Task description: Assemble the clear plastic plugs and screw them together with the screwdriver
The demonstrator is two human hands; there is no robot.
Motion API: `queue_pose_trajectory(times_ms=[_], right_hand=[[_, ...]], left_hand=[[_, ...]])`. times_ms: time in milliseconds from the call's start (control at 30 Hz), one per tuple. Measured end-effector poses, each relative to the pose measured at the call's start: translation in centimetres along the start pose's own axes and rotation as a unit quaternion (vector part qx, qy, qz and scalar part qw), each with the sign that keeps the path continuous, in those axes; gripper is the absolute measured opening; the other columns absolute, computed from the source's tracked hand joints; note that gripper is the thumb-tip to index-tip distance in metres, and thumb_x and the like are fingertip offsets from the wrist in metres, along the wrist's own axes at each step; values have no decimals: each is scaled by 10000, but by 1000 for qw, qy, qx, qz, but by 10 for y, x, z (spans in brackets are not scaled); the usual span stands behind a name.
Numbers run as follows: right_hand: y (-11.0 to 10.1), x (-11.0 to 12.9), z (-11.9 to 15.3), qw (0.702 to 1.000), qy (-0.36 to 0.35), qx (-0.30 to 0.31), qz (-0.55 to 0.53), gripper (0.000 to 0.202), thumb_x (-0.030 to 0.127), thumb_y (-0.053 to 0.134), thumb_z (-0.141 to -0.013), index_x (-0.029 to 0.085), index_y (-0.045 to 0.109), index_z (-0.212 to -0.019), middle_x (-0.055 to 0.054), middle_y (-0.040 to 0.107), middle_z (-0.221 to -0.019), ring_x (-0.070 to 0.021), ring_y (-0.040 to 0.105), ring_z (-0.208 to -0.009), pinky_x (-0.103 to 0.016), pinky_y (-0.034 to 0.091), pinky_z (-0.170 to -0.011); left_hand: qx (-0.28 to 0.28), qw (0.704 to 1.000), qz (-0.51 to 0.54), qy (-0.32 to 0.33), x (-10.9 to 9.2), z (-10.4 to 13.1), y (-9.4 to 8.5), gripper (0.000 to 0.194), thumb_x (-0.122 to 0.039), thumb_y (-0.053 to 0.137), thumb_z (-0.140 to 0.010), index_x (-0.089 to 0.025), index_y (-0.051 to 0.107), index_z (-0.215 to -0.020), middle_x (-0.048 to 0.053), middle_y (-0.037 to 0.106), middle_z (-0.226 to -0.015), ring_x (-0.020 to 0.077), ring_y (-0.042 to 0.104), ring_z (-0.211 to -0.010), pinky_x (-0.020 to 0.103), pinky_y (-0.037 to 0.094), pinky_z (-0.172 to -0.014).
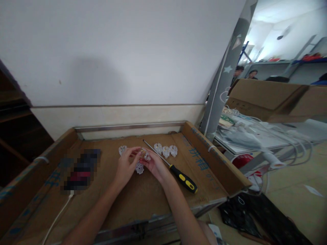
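Both of my hands meet near the middle of a cardboard-lined work surface (150, 190). Between them is a small clear plastic plug piece (146, 155) with metal parts inside. My left hand (127, 162) has its fingers closed on its left side, and my right hand (155, 165) grips it from the right. Just below my fingers lies another clear plastic piece (139, 168). A similar clear piece (122, 149) sits behind my left hand. Several more clear pieces (166, 151) with metal pins stand at the right. A long screwdriver (183, 178) with a black and yellow handle lies beside my right hand.
Cardboard side walls (212, 156) edge the surface. A pixelated dark object (83, 170) with a white cable (57, 216) lies at left. Beyond a grey post (217, 81), white cables (278, 136) and a large carton (265, 98) occupy another table. People sit farther back.
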State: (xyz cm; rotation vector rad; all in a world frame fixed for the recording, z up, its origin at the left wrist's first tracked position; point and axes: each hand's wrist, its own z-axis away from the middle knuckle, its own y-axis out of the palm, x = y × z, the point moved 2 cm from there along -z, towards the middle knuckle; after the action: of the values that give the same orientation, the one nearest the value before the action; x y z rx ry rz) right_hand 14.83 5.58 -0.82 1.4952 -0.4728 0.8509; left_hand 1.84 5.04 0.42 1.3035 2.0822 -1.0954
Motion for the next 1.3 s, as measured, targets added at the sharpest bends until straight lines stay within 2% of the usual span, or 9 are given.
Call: queue_pose_trajectory(times_ms=[133,233,367,533,633,800,933,1133,1300], right_hand=[[3,4,3,1000,13,5,-4,318,347,724,-600,177,679,-865,-14,677,-769,-109,584,-621,-242,496,-610],[3,5,4,1000,2,-6,2,307,380,730,-608,179,683,-835,-24,679,-772,-122,589,-638,-247,494,-588],[0,3,2,999,-31,-33,24,385,408,778,-544,187,654,-834,-28,678,-812,-141,607,-674,-292,514,-637],[-4,1,-7,990,-98,-76,73,478,508,765,-530,195,610,-856,-2,643,-777,-130,613,-630,-283,498,-617],[-5,1,-8,981,-132,-91,107,470,517,746,-558,190,605,-865,0,634,-749,-128,613,-634,-272,484,-612],[-6,0,-8,969,-158,-102,164,484,552,694,-601,182,604,-901,-15,643,-725,-150,623,-655,-282,480,-604],[-4,-1,-8,951,-184,-104,225,426,534,669,-635,179,617,-866,-38,663,-755,-168,625,-691,-306,487,-637],[5,0,4,900,-249,-113,340,243,390,609,-746,185,632,-874,-44,645,-809,-162,584,-739,-294,458,-670],[16,-1,16,855,-288,-73,426,169,285,576,-788,193,638,-916,-42,611,-852,-160,564,-777,-286,438,-695]], left_hand=[[30,999,-23,24,-5,2,1,218,-311,504,-873,-204,603,-1035,51,645,-972,176,606,-885,324,482,-781],[39,997,-50,33,-6,2,0,225,-322,485,-885,-204,598,-1040,52,639,-970,177,598,-899,327,477,-795],[38,990,-128,46,-6,3,-13,314,-382,511,-864,-204,555,-1120,67,634,-1031,202,579,-955,363,456,-845],[163,946,-269,76,-7,18,-28,558,-565,610,-725,-242,547,-1176,73,607,-1146,281,516,-1073,435,395,-902],[188,933,-298,70,-7,24,-28,588,-610,614,-693,-251,569,-1157,75,595,-1177,293,495,-1102,445,364,-921],[185,938,-289,54,-3,24,-20,471,-521,644,-706,-240,597,-1081,62,617,-1136,275,509,-1076,430,352,-913],[165,949,-269,29,-1,23,-21,438,-442,661,-708,-231,565,-1080,54,639,-1083,265,536,-1041,408,370,-889],[109,952,-287,0,-6,18,-24,407,-390,639,-734,-212,531,-1083,67,645,-1044,270,565,-977,409,390,-847],[106,952,-287,1,-6,18,-21,405,-316,612,-746,-199,521,-1123,83,640,-1054,266,568,-982,400,405,-837]])
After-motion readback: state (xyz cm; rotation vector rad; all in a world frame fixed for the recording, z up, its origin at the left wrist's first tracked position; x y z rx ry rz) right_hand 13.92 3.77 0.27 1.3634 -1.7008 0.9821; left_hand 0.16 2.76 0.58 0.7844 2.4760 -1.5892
